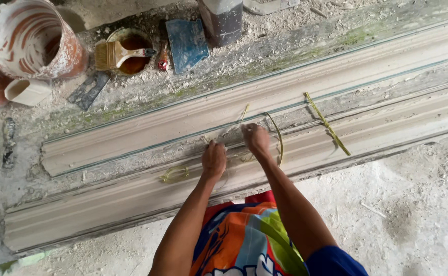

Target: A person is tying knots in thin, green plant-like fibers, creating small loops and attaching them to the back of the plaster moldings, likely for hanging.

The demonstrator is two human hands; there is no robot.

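Two long pale plaster mouldings lie side by side on the ground, the far one [295, 87] and the near one [106, 199]. My left hand [214, 159] and my right hand [256, 139] rest on the near moulding's upper edge, fingers closed on a thin yellow-green strip [277, 134] that loops around my right wrist. A coiled piece of the same strip [174, 174] lies to the left of my left hand. Another strip [327, 123] lies slanted across the mouldings to the right.
At the back left stand a plaster-smeared orange bucket [32, 38], a small white cup [28, 91], a tin with brown liquid and a brush [121, 52], two flat scrapers [187, 43] and a grey container [223, 20]. Dusty ground [403, 204] spreads to the right.
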